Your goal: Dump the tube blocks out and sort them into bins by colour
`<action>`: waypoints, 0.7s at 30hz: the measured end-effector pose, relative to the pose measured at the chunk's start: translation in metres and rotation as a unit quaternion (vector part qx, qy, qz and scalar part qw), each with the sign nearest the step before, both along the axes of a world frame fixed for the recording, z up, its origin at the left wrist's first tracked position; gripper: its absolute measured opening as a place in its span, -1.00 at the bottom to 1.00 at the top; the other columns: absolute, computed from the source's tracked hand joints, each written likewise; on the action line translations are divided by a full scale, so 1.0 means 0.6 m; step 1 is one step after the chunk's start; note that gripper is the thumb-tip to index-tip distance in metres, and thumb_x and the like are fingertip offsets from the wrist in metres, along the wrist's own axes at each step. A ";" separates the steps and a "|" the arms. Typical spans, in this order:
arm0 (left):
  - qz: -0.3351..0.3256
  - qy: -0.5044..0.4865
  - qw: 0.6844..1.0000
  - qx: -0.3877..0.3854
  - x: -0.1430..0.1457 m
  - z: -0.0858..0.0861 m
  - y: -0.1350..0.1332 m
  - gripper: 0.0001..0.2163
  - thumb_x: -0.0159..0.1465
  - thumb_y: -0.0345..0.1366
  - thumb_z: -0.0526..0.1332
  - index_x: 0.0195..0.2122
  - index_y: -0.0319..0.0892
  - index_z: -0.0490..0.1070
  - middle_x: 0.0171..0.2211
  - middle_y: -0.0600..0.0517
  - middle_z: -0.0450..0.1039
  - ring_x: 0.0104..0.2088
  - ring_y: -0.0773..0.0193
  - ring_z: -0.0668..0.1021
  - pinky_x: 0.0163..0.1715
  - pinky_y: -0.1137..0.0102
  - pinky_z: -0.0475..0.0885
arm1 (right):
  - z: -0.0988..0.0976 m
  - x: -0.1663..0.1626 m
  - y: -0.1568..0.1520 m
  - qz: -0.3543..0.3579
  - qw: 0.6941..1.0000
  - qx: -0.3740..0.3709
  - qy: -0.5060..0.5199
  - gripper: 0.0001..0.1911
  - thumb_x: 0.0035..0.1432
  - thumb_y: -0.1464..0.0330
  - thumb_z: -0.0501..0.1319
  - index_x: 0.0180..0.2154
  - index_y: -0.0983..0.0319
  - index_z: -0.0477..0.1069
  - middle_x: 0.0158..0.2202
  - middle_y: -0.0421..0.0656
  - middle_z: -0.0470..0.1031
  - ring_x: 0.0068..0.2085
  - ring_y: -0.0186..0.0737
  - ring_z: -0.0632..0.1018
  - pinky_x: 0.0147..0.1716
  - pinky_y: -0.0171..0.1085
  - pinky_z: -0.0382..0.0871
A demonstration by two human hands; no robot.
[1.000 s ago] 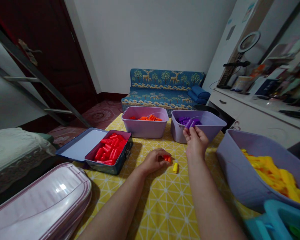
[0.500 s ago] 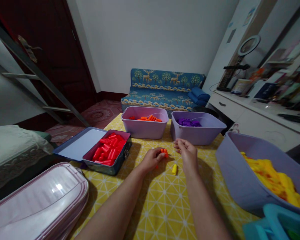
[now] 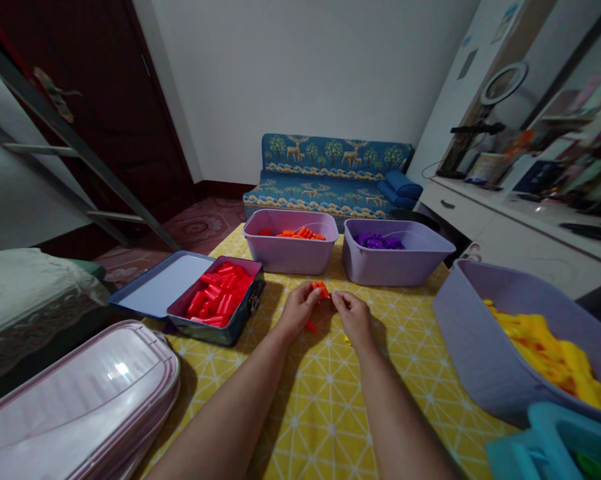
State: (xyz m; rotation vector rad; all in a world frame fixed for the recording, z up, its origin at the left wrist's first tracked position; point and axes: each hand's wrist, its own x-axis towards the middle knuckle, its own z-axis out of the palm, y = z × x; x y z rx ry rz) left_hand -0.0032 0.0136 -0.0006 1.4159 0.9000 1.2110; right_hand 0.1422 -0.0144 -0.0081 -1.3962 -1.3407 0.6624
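Observation:
My left hand (image 3: 297,309) pinches a small orange piece (image 3: 320,288) above the yellow tablecloth (image 3: 325,407). My right hand (image 3: 353,316) is closed right beside it, its fingertips meeting the same orange piece. A red piece (image 3: 311,326) lies on the cloth just below my left hand. A yellow piece is almost hidden under my right hand. Behind my hands stand a lilac tub with orange pieces (image 3: 290,250) and a lilac tub with purple pieces (image 3: 395,257).
An open blue tin of red pieces (image 3: 220,300) sits at the left, its lid laid flat. A large lilac tub of yellow pieces (image 3: 530,347) is at the right, a teal container (image 3: 550,443) below it. A pink-rimmed case (image 3: 75,400) lies at the lower left.
My right hand has come back from the purple tub and moved left to meet my left hand. My left hand has lifted the orange piece slightly off the cloth.

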 end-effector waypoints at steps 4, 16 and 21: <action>0.020 -0.161 0.981 -0.110 -0.007 -0.004 0.011 -0.61 0.08 0.03 0.31 -0.34 -0.25 0.41 -0.40 -0.05 0.55 -0.44 0.31 0.55 -0.40 0.45 0.42 | -0.001 -0.001 0.001 -0.006 1.000 -0.002 0.014 -0.69 0.12 0.06 0.14 -0.42 0.12 0.47 -0.46 -0.20 0.54 -0.41 -0.19 0.53 -0.35 -0.24 0.42; 0.073 -0.150 0.982 -0.085 -0.019 0.008 0.007 -0.59 0.15 0.06 0.24 -0.25 -0.23 0.43 -0.29 -0.10 0.57 -0.39 0.26 0.58 -0.36 0.40 0.45 | -0.018 0.004 0.010 -0.014 1.000 -0.014 -0.006 -0.68 0.12 0.04 0.13 -0.38 0.09 0.50 -0.40 -0.21 0.58 -0.36 -0.19 0.55 -0.30 -0.23 0.42; 0.197 0.078 0.953 0.218 -0.018 0.072 -0.007 -0.76 0.28 -0.14 0.17 -0.15 -0.14 0.52 -0.14 -0.07 0.54 -0.07 0.15 0.51 0.00 0.28 0.33 | -0.023 0.007 0.014 -0.019 1.000 -0.010 -0.007 -0.73 0.11 0.08 0.14 -0.39 0.07 0.50 -0.43 -0.23 0.57 -0.37 -0.19 0.54 -0.32 -0.25 0.40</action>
